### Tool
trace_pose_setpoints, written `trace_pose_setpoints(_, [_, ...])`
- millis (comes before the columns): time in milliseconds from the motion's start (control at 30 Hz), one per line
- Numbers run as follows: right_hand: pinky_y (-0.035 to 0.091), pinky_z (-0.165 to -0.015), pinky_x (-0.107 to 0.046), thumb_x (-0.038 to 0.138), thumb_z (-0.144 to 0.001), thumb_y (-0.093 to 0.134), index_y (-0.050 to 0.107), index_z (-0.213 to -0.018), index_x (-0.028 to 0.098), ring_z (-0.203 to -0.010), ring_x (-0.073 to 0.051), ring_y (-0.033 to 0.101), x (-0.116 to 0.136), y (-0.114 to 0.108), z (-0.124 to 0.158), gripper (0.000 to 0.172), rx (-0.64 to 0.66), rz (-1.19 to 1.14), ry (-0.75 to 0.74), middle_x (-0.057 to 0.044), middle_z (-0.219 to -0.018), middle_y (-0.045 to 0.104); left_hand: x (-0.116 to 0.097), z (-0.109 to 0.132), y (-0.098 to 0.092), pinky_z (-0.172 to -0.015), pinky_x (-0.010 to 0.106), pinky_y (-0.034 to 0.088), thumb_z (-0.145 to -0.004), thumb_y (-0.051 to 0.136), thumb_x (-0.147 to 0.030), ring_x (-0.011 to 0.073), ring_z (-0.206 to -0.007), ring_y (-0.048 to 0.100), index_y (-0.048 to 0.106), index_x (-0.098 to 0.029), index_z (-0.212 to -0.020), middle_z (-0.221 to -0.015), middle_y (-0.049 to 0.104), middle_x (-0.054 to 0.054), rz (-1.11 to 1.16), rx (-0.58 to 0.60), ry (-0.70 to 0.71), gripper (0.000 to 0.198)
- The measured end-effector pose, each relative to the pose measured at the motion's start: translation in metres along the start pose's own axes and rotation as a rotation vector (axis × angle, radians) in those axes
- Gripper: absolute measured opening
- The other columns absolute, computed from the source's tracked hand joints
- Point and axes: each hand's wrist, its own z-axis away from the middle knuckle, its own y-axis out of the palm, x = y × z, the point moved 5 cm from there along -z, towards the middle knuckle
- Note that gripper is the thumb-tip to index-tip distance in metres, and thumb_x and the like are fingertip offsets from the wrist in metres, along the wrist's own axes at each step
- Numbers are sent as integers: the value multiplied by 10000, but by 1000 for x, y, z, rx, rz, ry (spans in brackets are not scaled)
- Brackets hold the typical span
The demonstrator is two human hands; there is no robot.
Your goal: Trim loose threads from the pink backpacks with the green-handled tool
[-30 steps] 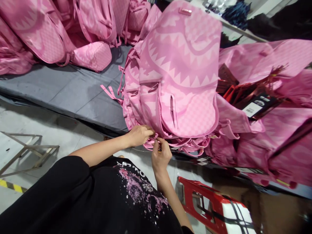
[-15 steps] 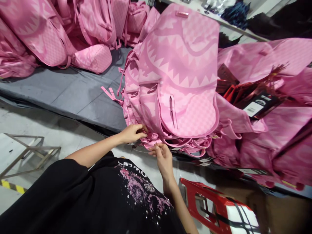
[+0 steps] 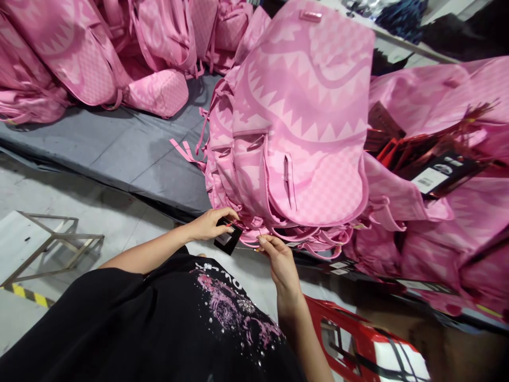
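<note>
A pink backpack with a shark-mouth print tops a stack of like bags at the table's near edge. My left hand is closed on a small black hang tag just below the bag's lower left corner. My right hand is pinched beside the bag's bottom straps, on something too thin to make out. A faint thread seems to run between the tag and my right fingers.
More pink backpacks pile at the back left on the grey table cover. Black and red hang tags lie among pink bags at right. A red stool stands below my right arm; a metal frame sits on the floor at left.
My left hand has drawn back from the straps and now holds a black tag. My right hand has shifted slightly right, still pinched at the bag's bottom edge.
</note>
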Motion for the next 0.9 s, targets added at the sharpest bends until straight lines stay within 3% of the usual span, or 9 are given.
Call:
trace_pose_setpoints(167, [430, -600, -288, 504, -565, 875, 714, -756, 196, -606, -142, 506, 3, 7, 3, 397, 124, -75, 72, 9, -620, 578, -6, 5, -4, -811, 266, 526, -951, 586, -330, 135, -853, 668, 638, -175, -1005, -940, 713, 56, -73, -296, 86, 171])
trace_pose_setpoints(300, [458, -611, -307, 487, -586, 853, 698, -768, 196, -603, -141, 492, 7, 14, 4, 377, 214, -135, 118, 7, -635, 561, -12, 5, -8, -862, 315, 524, -986, 512, -360, 155, -923, 667, 687, -209, -970, -972, 719, 75, -175, -364, 205, 232])
trace_pose_setpoints(433, [477, -628, -314, 473, -622, 834, 687, -796, 200, -624, -144, 491, 10, 21, 4, 356, 266, -170, 141, 5, -665, 555, -21, 3, -4, -1014, 413, 443, -939, 568, -281, 185, -1070, 638, 729, -308, -1011, -1069, 733, 41, -526, -310, 343, 179])
trace_pose_setpoints(567, [473, -630, -312, 451, -627, 837, 668, -786, 207, -636, -145, 492, 9, 20, 2, 337, 271, -201, 160, 8, -680, 550, -25, -1, 2, -1050, 453, 383, -923, 581, -314, 204, -1091, 630, 745, -346, -1036, -1082, 753, 24, -665, -229, 341, 202])
trace_pose_setpoints(733, [430, -586, -301, 444, -606, 841, 648, -769, 207, -602, -129, 442, 9, 14, 2, 346, 279, -231, 179, 6, -701, 549, -40, -2, 1, -893, 347, 493, -963, 574, -310, 163, -989, 672, 745, -268, -988, -1014, 767, 41, -499, -369, 418, 178])
trace_pose_setpoints(900, [417, -588, -310, 431, -648, 808, 646, -784, 209, -568, -124, 413, 13, 15, 7, 306, 328, -256, 199, 22, -658, 506, -54, -10, 18, -819, 273, 569, -1006, 508, -342, 141, -949, 726, 713, -205, -980, -1065, 766, 80, -248, -125, 481, 248])
